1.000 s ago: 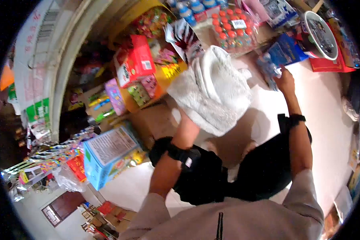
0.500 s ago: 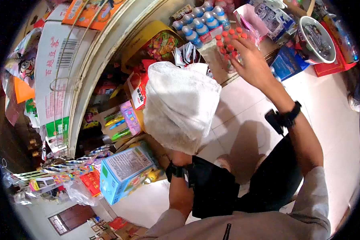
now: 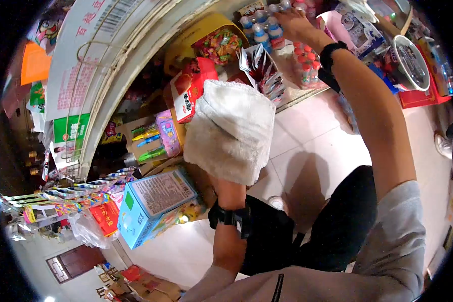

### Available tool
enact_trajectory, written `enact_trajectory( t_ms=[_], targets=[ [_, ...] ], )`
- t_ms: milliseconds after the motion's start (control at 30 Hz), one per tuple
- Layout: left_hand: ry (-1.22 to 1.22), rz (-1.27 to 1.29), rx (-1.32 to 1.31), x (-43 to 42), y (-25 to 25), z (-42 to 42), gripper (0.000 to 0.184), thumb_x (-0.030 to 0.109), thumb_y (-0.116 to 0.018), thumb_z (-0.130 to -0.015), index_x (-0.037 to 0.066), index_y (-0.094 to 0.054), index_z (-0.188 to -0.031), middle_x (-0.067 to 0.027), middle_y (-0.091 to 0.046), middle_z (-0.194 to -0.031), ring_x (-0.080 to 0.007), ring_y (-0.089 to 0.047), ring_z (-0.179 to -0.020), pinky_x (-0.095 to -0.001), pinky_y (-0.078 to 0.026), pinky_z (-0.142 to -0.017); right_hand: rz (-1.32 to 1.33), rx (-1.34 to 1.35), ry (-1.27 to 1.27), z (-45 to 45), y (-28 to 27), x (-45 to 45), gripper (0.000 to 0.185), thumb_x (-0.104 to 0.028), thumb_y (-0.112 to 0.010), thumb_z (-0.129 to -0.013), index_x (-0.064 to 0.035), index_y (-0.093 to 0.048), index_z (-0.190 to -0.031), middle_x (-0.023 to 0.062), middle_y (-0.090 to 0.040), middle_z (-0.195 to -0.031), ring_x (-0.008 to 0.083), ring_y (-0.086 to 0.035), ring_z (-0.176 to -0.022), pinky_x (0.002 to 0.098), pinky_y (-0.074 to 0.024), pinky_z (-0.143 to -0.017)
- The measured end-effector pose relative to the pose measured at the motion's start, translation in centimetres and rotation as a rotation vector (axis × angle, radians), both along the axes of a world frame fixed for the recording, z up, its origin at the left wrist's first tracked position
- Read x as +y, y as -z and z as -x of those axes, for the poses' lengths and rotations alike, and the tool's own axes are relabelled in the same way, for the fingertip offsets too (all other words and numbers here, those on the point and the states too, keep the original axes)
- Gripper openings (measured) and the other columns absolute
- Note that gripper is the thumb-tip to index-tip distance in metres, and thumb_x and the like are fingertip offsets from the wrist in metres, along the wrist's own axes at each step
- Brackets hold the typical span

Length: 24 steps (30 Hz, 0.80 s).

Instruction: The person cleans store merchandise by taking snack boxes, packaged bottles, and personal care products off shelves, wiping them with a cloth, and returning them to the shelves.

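Note:
A white towel (image 3: 231,131), greyish in its lower part, drapes over my left hand and hides its fingers; only the wrist with a black band shows below. The towel appears held in that hand. My right hand (image 3: 294,24) reaches to the back of the shelf, at the pack of blue-and-white bottles (image 3: 260,34). Its fingers are over the bottle tops, and their tips are partly hidden, so the grip is unclear. Beneath my right wrist stands a clear container with red-capped pieces (image 3: 307,63). Silvery packets (image 3: 261,70) stand upright just behind the towel.
A yellow tub of wrapped sweets (image 3: 219,45) and a red packet (image 3: 191,90) stand left of the towel. A blue box (image 3: 158,206) is at lower left, near a wire rack (image 3: 80,110). A white bucket (image 3: 412,63) stands right, above the tiled floor (image 3: 307,126).
My right hand has moved from the red-capped container farther back to the blue-and-white bottles. The towel stays on my left hand, and the view has shifted slightly.

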State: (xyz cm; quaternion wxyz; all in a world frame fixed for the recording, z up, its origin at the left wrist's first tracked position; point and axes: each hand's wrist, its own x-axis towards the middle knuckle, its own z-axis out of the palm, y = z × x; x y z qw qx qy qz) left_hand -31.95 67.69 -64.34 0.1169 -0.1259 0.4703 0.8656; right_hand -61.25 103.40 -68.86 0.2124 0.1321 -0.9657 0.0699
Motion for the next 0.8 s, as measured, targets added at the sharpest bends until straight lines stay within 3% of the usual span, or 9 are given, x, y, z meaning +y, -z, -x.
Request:
enact_trajectory(
  t_ms=[133, 200, 233, 333, 400, 467, 600, 633, 800],
  targets=[
    [-0.007, -0.005, -0.002, -1.1, 0.3, -0.2, 0.043, 0.045, -0.040, -0.099, 0.014, -0.053, -0.125, -0.0112, -0.058, -0.122, -0.0248, -0.058, -0.111, -0.0393, -0.051, -0.094, -0.185, 0.119, 0.031, -1.0, 0.7, -0.4, 0.051, -0.018, -0.067, -0.076, -0.0159, -0.056, -0.126, 0.0137, -0.057, -0.127, 0.0388, -0.052, -0.120, 0.0568, -0.0422, -0.094],
    [-0.004, -0.012, -0.005, -1.1, 0.5, -0.2, 0.043, 0.045, -0.040, -0.099, 0.014, -0.053, -0.125, -0.0111, -0.058, -0.122, -0.0247, -0.058, -0.111, -0.0393, -0.051, -0.094, -0.124, 0.087, 0.047, -1.5, 1.1, -0.5, 0.034, -0.008, -0.062, -0.074, -0.0120, -0.063, -0.108, 0.0119, -0.062, -0.115, 0.0358, -0.057, -0.111, 0.0476, -0.0469, -0.092],
    [-0.003, -0.017, -0.003, -1.1, 0.5, 0.0, 0.043, 0.045, -0.040, -0.099, 0.014, -0.053, -0.125, -0.0111, -0.058, -0.122, -0.0247, -0.058, -0.111, -0.0393, -0.051, -0.093, -0.128, 0.088, 0.047, -1.9, 0.8, -0.6, 0.034, -0.008, -0.062, -0.074, -0.0120, -0.063, -0.108, 0.0119, -0.062, -0.115, 0.0358, -0.057, -0.111, 0.0476, -0.0469, -0.092],
    [0.027, -0.049, 0.013, -0.6, 0.5, 1.1, 0.043, 0.046, -0.041, -0.099, 0.014, -0.053, -0.125, -0.0111, -0.058, -0.122, -0.0247, -0.058, -0.111, -0.0392, -0.051, -0.093, -0.039, -0.073, 0.093, -2.2, -0.4, -0.5, 0.016, -0.008, -0.059, -0.079, -0.0091, -0.063, -0.095, 0.0169, -0.067, -0.092, 0.0380, -0.066, -0.086, 0.0473, -0.0549, -0.072],
    [0.053, -0.071, 0.028, -0.2, 0.3, 2.2, 0.043, 0.046, -0.041, -0.099, 0.014, -0.053, -0.125, -0.0111, -0.058, -0.122, -0.0247, -0.058, -0.111, -0.0392, -0.051, -0.093, -0.059, -0.091, 0.135, -2.1, -1.8, -0.4, 0.015, -0.009, -0.059, -0.081, -0.0088, -0.063, -0.096, 0.0172, -0.067, -0.093, 0.0373, -0.067, -0.086, 0.0485, -0.0542, -0.071],
    [0.080, -0.098, 0.028, 0.6, 0.3, 3.3, 0.043, 0.046, -0.041, -0.099, 0.014, -0.053, -0.125, -0.0111, -0.058, -0.121, -0.0246, -0.058, -0.111, -0.0391, -0.051, -0.093, -0.078, -0.198, 0.122, -3.8, -3.9, -0.3, 0.025, -0.014, -0.056, -0.086, -0.0103, -0.064, -0.109, 0.0204, -0.068, -0.099, 0.0369, -0.068, -0.093, 0.0472, -0.0565, -0.076],
    [0.127, -0.171, 0.023, 2.7, 0.8, 6.1, 0.043, 0.046, -0.041, -0.099, 0.014, -0.053, -0.124, -0.0111, -0.058, -0.121, -0.0246, -0.058, -0.110, -0.0391, -0.051, -0.093, -0.137, -0.125, 0.128, -4.8, -7.2, 0.1, 0.021, -0.014, -0.056, -0.085, -0.0097, -0.066, -0.103, 0.0194, -0.068, -0.091, 0.0373, -0.069, -0.086, 0.0493, -0.0555, -0.072],
    [0.133, -0.185, 0.022, 3.2, 0.9, 6.7, 0.043, 0.046, -0.041, -0.099, 0.014, -0.053, -0.124, -0.0111, -0.058, -0.121, -0.0246, -0.058, -0.110, -0.0391, -0.051, -0.093, -0.099, -0.026, 0.127, -5.6, -8.0, 0.1, 0.017, -0.024, -0.062, -0.087, -0.0095, -0.067, -0.094, 0.0185, -0.067, -0.089, 0.0366, -0.067, -0.078, 0.0472, -0.0527, -0.068],
    [0.121, -0.226, 0.027, 5.1, 1.1, 9.2, 0.043, 0.046, -0.041, -0.099, 0.014, -0.053, -0.124, -0.0111, -0.058, -0.121, -0.0245, -0.059, -0.110, -0.0390, -0.051, -0.093, -0.044, 0.037, 0.061, -13.1, -16.2, -1.9, 0.028, -0.027, -0.066, -0.086, -0.0112, -0.069, -0.108, 0.0196, -0.068, -0.088, 0.0366, -0.067, -0.079, 0.0446, -0.0535, -0.070]
  ],
)
